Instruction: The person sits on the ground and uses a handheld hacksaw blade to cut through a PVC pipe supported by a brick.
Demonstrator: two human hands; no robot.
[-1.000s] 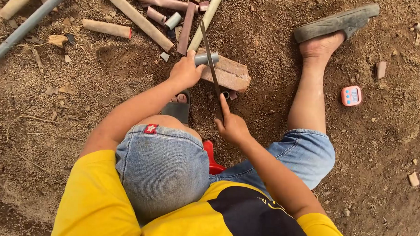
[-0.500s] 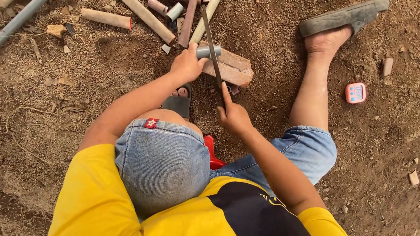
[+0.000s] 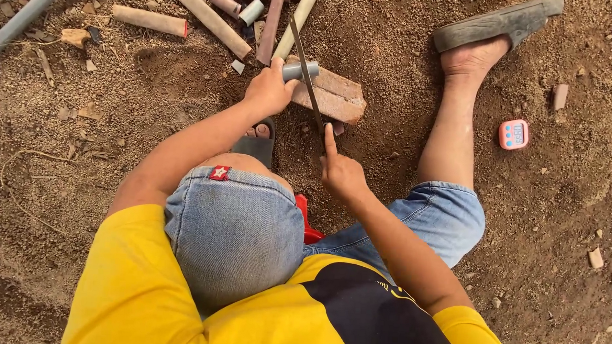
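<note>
Seated on bare dirt, a person's left hand [image 3: 269,91] clamps a short grey pipe [image 3: 301,71] onto a brick [image 3: 333,97], while the right hand [image 3: 340,173], fingers clenched round its near end, draws a saw blade [image 3: 306,79] across the pipe. Steady, straight strokes and a firm hold would likely keep the cut square.

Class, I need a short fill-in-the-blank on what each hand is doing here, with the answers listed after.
1. The left hand presses a short grey ____ onto the brick.
2. The right hand holds a thin saw ____ across it.
3. A small pink ____ lies on the dirt beside the outstretched leg.

Answers: pipe; blade; timer
</note>
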